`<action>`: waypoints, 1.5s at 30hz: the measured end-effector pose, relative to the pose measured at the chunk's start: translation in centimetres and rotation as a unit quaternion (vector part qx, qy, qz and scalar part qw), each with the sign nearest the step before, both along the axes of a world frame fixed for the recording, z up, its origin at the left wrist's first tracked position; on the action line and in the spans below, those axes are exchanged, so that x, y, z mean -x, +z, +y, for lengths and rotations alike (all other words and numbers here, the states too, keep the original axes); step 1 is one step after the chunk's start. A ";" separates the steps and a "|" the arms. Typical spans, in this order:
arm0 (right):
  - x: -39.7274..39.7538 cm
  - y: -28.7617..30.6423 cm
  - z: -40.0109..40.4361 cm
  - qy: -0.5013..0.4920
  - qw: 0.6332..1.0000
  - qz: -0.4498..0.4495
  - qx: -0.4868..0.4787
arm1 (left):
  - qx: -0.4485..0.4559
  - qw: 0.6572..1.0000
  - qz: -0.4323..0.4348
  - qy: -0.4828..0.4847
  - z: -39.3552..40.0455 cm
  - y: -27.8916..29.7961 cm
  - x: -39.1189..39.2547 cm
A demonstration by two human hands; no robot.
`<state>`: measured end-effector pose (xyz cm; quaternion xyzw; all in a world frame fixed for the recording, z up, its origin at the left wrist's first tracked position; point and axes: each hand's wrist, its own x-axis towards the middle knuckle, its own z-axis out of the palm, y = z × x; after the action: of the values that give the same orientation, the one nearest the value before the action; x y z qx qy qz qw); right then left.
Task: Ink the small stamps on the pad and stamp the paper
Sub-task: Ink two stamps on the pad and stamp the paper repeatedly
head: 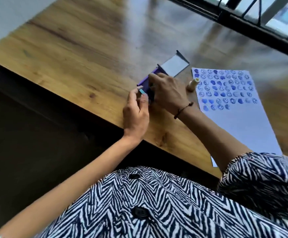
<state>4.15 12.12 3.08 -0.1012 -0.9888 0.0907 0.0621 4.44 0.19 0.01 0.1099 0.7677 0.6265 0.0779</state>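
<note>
right hand (169,93) curled down over the open purple ink pad (147,83), held object hidden; left hand (136,110) pinches a small light-blue stamp (142,91) at the pad's near edge; cream cylindrical stamp (193,84) upright between pad and white stamped paper (239,117).

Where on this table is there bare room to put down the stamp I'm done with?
Bare wood lies left of the ink pad, toward the table edge, and beyond its open lid toward the window. It is crowded between pad and paper, where a cream stamp stands and both hands work.
</note>
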 end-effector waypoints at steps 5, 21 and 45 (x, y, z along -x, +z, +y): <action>-1.7 1.6 0.7 -0.077 0.992 0.029 0.093 | -0.015 1.000 0.005 0.007 -0.2 0.7 -0.4; -15.9 0.9 13.3 -0.315 0.947 0.028 0.057 | 0.111 0.896 0.178 -0.392 11.6 1.7 -11.4; -15.6 -0.5 13.8 -0.285 0.958 -0.015 0.004 | 0.046 0.912 0.167 -0.372 11.4 0.6 -10.8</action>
<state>19.79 25.88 2.58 -0.3808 -0.9192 0.0715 0.0702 15.25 11.62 0.63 0.4863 0.7012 0.4889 0.1810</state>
